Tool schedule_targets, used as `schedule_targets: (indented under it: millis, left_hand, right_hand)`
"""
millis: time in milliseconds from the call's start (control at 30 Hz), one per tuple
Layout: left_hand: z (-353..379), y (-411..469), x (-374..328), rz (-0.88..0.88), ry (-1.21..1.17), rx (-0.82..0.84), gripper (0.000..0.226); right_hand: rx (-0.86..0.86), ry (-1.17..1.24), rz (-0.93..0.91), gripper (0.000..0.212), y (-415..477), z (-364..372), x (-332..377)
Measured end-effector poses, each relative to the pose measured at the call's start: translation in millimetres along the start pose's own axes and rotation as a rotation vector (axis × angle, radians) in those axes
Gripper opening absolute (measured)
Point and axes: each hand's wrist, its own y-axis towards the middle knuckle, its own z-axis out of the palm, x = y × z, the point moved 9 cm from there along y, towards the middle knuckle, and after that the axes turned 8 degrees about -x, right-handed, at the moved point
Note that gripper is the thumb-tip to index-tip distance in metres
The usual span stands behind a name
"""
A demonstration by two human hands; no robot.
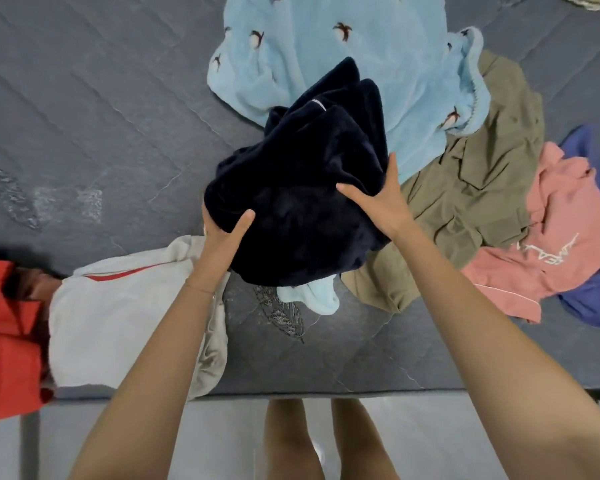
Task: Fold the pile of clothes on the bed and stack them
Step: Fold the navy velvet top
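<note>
Fingers [392, 168] first: both hands have hold of the navy bundle [302, 188]. The left hand [222, 237] has its thumb on top and the rest tucked out of sight underneath, and the right hand [378, 199] is spread wide and clamped on the other side. I'd guess it's a two-handed scoop because the thing is thick and floppy. Going by size, the bed [101, 98] is a grey quilted mattress. A light blue fleece [326, 46] sprawls at the far side, partly under the navy bundle, which sits mid-bed at the pile's left edge. The white top [118, 313] lies flattish at the near-left edge, maybe the start of the stack, with something red [7, 341] beside it. An olive piece [482, 188] is crumpled to the right, then a pink tee [551, 244] over a blue piece [596, 299]. Most of it looks unfolded; the navy one probably needs spreading out flat first.
</note>
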Motion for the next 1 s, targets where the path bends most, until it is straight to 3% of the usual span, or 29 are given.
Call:
schedule_targets:
  millis: [133, 267, 367, 467, 533, 667, 900, 1000]
  left_hand:
    - [20, 17, 26, -0.244, -0.238, 0.103, 0.102]
    - [28, 13, 22, -0.264, -0.300, 0.136, 0.100]
    - [15, -2, 17, -0.245, -0.323, 0.179, 0.098]
    - [5, -24, 11, -0.267, -0.329, 0.235, 0.101]
    - [-1, -43, 1, -0.242, -0.349, 0.238, 0.087]
    - [-23, -83, -27, -0.247, -0.444, 0.146, 0.083]
    - [-79, -159, -69, -0.258, -0.502, 0.035, 0.086]
    - [-104, -181, -83, -0.248, -0.493, 0.070, 0.052]
  right_hand:
    - [0.053, 0.109, 0.029, 0.085, 8, 7, -13]
    - [0.145, 0.161, 0.115, 0.081, 5, 12, -17]
    - [0.300, 0.199, 0.125, 0.045, -10, 14, -3]
    - [0.392, 0.225, 0.189, 0.058, -27, 12, 2]
    - [0.409, 0.239, 0.200, 0.067, -42, 10, 11]
    - [0.411, 0.281, 0.179, 0.059, -84, 4, 43]
    - [0.423, 0.281, 0.096, 0.068, -161, -6, 95]
    - [0.391, 0.270, 0.060, 0.065, -188, -9, 109]
